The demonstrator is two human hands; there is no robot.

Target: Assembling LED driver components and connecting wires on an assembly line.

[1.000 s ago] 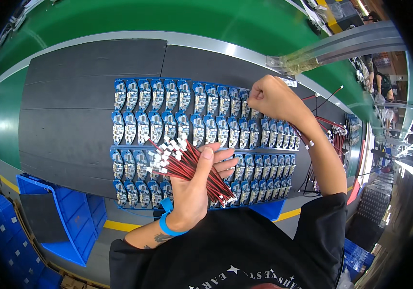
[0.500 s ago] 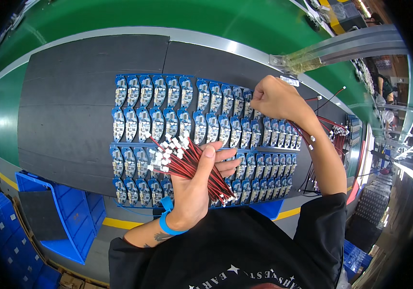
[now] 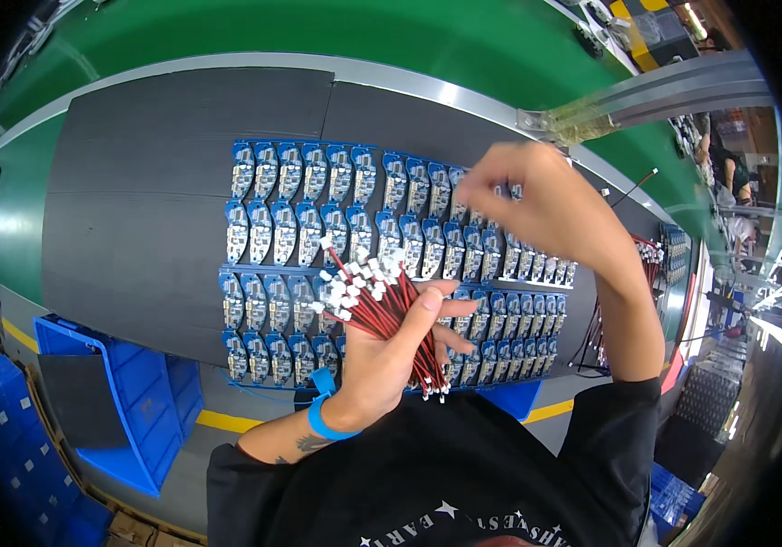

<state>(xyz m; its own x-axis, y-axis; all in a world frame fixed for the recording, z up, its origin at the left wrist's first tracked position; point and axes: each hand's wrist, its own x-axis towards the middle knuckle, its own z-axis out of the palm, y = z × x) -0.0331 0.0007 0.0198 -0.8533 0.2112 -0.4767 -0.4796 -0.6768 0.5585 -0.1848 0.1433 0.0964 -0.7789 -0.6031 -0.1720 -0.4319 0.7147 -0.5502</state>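
- The blue trays (image 3: 313, 271) lie on the dark grey tabletop (image 3: 136, 182) at the centre of the frame, packed in four rows of small circuit boards (image 3: 283, 233) standing side by side; there are roughly fifteen or more to a row, though an exact count cannot be made because the hands cover some.
- The left hand (image 3: 386, 351), lower centre, is closed around one thick bundle of red wires (image 3: 391, 314), each with a small white connector (image 3: 345, 287) at its upper-left end; there are some two dozen wires, too crowded to count exactly.
- A blue wristband (image 3: 323, 421) sits on that left wrist.
- The right hand (image 3: 537, 205), upper right of centre, hangs over the right end of the second row with fingers curled downward; whether it pinches anything cannot be told.
- One blue bin (image 3: 127, 401) stands at the lower left, holding a single dark flat sheet (image 3: 77, 397).
- More red wires (image 3: 651, 260) lie at the right edge of the tabletop.
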